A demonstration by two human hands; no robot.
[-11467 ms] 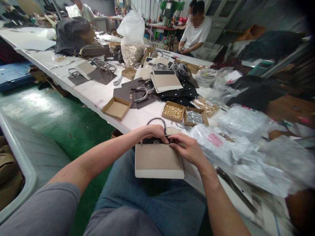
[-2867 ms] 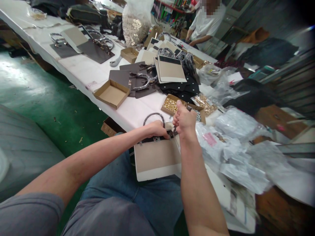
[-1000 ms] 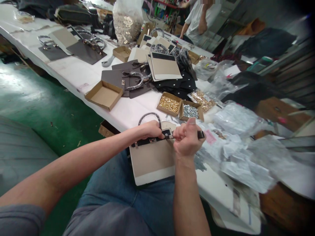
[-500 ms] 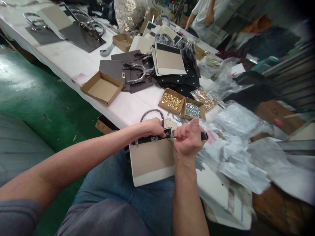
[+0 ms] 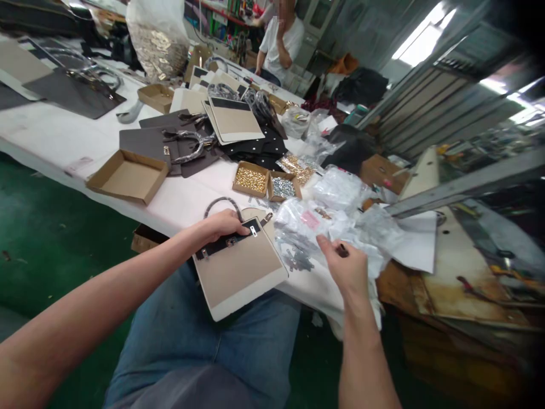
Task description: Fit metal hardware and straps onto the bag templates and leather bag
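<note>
The head view looks forward and down across the table (image 5: 187,193).

Left hand (image 5: 227,224) + right hand (image 5: 349,267): 2 hands. Held beige panel (image 5: 244,270): 1. Its looped handle (image 5: 222,199): 1. Dark tool (image 5: 342,250): 1. Left tray (image 5: 130,177), gold-piece tray (image 5: 247,190), silver-piece tray (image 5: 283,198), far tray (image 5: 158,105): at least 4 cardboard trays on surface (image 5: 183,196). Far clear sack (image 5: 157,42): 1. Far person (image 5: 281,45): at least 1. Gold pieces (image 5: 250,179), silver pieces (image 5: 283,187): too many to count.
</note>
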